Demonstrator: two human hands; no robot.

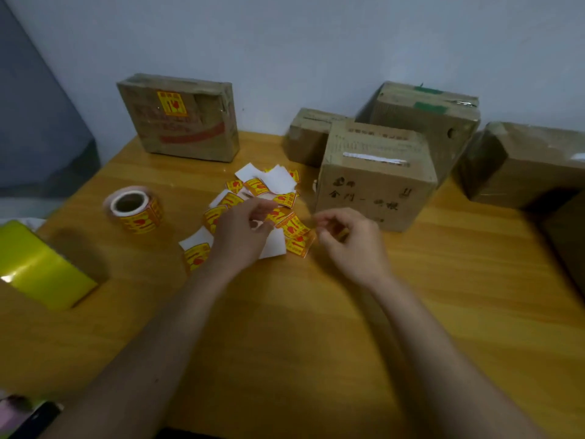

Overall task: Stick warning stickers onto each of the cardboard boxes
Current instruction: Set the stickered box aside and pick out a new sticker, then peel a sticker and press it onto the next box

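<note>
A pile of loose yellow-and-red warning stickers [256, 191] and white backing papers lies mid-table. My left hand [243, 229] hovers over the pile, its fingers pinching the edge of a sticker [292, 226]. My right hand [348, 239] is beside it, thumb and finger pinched on the same sticker's other end, though blur hides the exact contact. A sticker roll [136, 209] stands to the left. A flat cardboard box [180, 128] at the back left carries a warning sticker [172, 103]. A bare box with black writing [376, 185] stands just behind my right hand.
More cardboard boxes line the back: a small one [308, 134], a taller one with green tape [433, 122], and a large one at the right [531, 163]. A yellow-green box [38, 267] sits at the left table edge. The wooden table [300, 312] meets a white wall.
</note>
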